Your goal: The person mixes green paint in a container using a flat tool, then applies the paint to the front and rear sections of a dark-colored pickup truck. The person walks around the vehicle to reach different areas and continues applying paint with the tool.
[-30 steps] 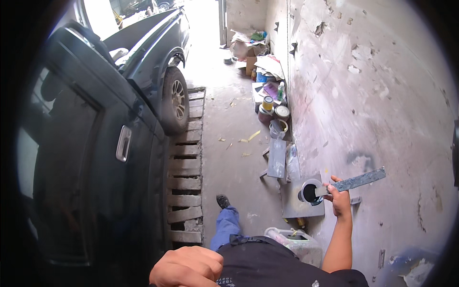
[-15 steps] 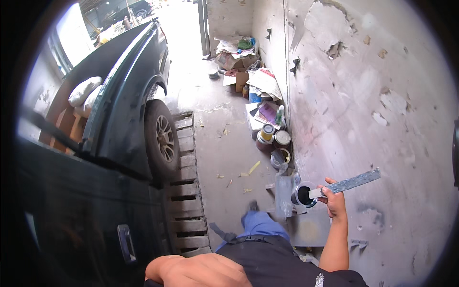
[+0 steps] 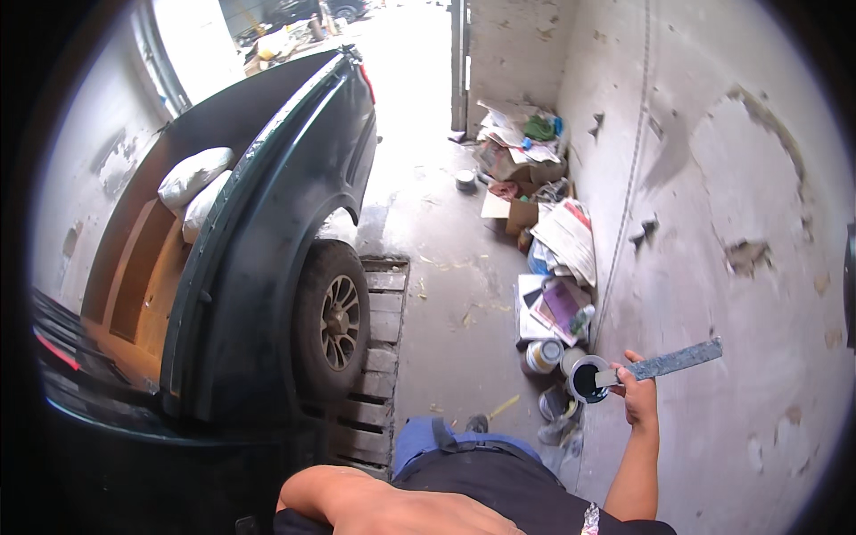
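My right hand (image 3: 636,392) is closed beside a clear plastic cup (image 3: 576,367) of very dark liquid, which looks like paint. A flat stir stick (image 3: 676,360), crusted with grey-blue paint, lies across the cup's rim under my fingers, its paler end over the liquid. The fingers grip the stick and seem to hold the cup too, though their undersides are hidden. At the bottom edge, close in front of my dark shirt, the back of my left hand (image 3: 419,513) shows; its fingers are out of the picture.
A dark green pickup (image 3: 259,205) stands on the left, white sacks (image 3: 194,176) in its bed. Beside its wheel (image 3: 337,321) runs a slotted floor grate (image 3: 382,334). Cans (image 3: 543,355), papers (image 3: 566,239) and boxes line the peeling wall (image 3: 687,259) on the right.
The view has shifted, so the pickup's bed and rear show more. My right hand, still with the cup and stick, appears slightly lower. My left hand has moved slightly right along the bottom edge.
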Available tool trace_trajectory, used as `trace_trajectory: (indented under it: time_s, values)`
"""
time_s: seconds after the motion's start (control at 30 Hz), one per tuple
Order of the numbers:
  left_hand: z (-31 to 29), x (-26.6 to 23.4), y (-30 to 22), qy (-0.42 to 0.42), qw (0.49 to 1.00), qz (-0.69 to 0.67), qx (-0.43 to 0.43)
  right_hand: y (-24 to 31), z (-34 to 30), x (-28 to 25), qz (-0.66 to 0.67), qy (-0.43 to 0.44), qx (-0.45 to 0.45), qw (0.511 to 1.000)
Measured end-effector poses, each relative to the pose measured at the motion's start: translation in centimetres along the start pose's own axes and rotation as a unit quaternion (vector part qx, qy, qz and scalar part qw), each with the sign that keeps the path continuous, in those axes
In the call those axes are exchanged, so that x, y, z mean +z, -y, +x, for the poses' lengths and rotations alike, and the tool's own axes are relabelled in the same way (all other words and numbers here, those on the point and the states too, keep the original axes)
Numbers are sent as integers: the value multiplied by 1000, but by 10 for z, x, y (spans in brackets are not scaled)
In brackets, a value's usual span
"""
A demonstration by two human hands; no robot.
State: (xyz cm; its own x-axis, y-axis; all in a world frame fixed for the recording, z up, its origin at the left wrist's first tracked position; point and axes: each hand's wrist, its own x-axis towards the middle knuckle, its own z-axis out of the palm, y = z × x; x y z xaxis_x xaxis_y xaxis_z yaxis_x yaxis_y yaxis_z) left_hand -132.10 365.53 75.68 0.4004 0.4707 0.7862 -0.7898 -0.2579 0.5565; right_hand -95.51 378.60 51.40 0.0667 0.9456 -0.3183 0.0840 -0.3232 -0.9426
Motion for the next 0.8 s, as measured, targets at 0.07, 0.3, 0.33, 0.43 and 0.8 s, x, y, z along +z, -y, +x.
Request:
trace_trajectory:
  time_s: [0.07, 0.3, 0.33, 0.43, 0.8]
  values:
    - [20, -43, -7, 7, 1000, 18, -13, 20, 46, 20, 0, 8, 0, 1000]
    - [24, -189, 15, -119, 985, 6, 125, 64, 208, 94, -7, 19, -8, 1000]
    - [27, -216, 11, -109, 986, 5, 125, 69, 228, 106, -7, 15, -9, 1000]
    - [45, -299, -8, -63, 990, 4, 123, 93, 285, 136, -12, 1, -10, 1000]
    - [111, -542, -32, -58, 990, 0, 126, 172, 487, 255, 15, 6, 6, 1000]
